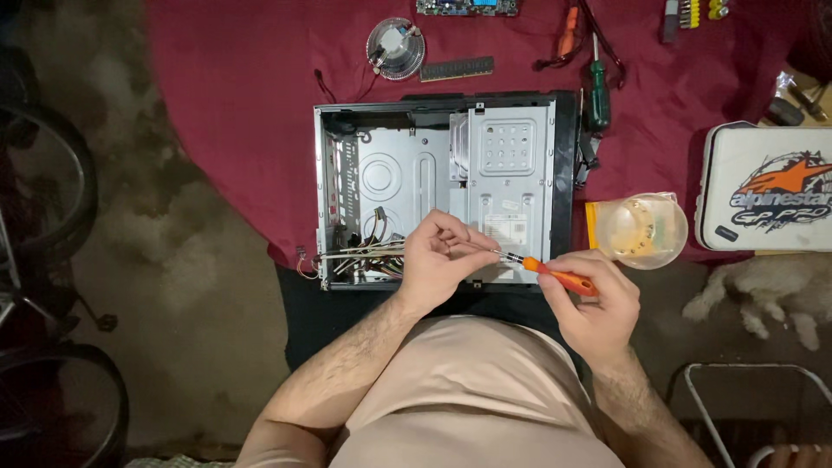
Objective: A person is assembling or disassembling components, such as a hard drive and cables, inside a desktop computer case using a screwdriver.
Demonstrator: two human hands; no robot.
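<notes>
Head view, looking straight down: nearest the person, at the counter's near edge, the right hand is closed around the orange handle of a small screwdriver, and the left hand has its fingertips pinched together at the metal tip of that tool, whether on a screw or on the bit itself is too small to tell. Both hands sit just over the near rim of an open desktop computer case, which lies flat on the dark red cloth covering the counter. As a judgement, the case looks largely stripped: its side panel is off, the bare metal tray shows no board, and only a bundle of loose cables lies in its near-left corner, with the drive cage still in place on the right. Just right of the case stands a clear plastic tub with a yellowish lid beside it; what it holds is not clear. Further right lies a white zipped case. Toward the far edge lie a green-handled screwdriver, a round cooling fan, a memory stick and part of a circuit board
</notes>
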